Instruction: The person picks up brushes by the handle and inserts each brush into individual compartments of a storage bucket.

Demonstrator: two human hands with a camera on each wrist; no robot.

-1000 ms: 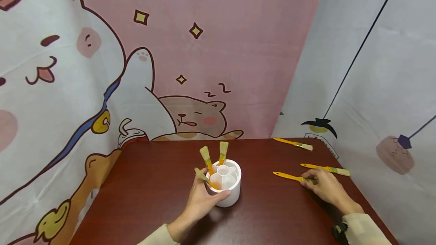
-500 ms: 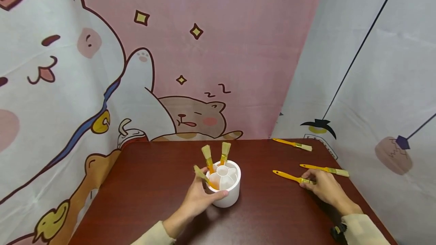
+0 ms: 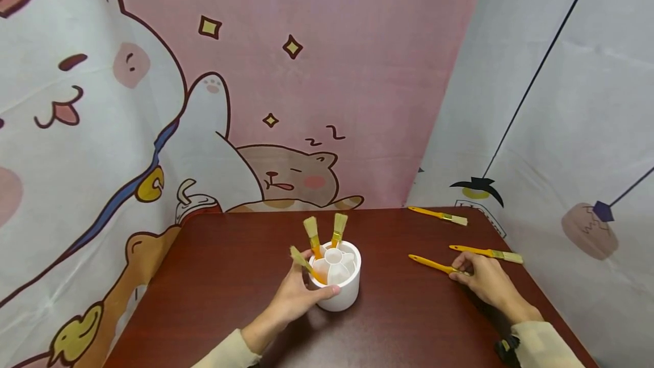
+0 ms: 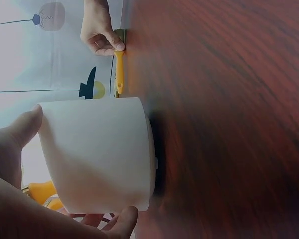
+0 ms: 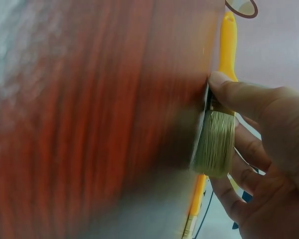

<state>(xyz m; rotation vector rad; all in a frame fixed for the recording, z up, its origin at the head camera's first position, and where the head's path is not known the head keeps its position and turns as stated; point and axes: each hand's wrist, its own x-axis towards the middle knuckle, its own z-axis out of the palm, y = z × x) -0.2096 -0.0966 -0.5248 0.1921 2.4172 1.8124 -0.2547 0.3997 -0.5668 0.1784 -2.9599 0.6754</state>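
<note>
My left hand [image 3: 295,298] grips a white round divided brush holder [image 3: 343,295], thumb along its near side and fingers around the left. Three paintbrushes stand in its left and back compartments, bristles up; the nearest brush [image 3: 299,258] leans left over my fingers. To the right, my right hand [image 3: 485,280] pinches a yellow-handled paintbrush [image 3: 431,264] around its metal ferrule. Its handle points left across the table, and the palm hides its bristles in the head view. Seen from the right wrist, the pale bristles [image 5: 217,144] hang below the thumb, close by the tabletop.
Just beyond my right hand lies another yellow paintbrush [image 3: 477,251]. One more paintbrush [image 3: 434,214] lies by the table's back right edge. The dark red-brown table [image 3: 245,277] meets cartoon-printed cloth walls [image 3: 383,101] at the back and sides.
My right thumb and fingers have closed further over the brush's ferrule, covering more of it. The holder and my left hand have hardly moved.
</note>
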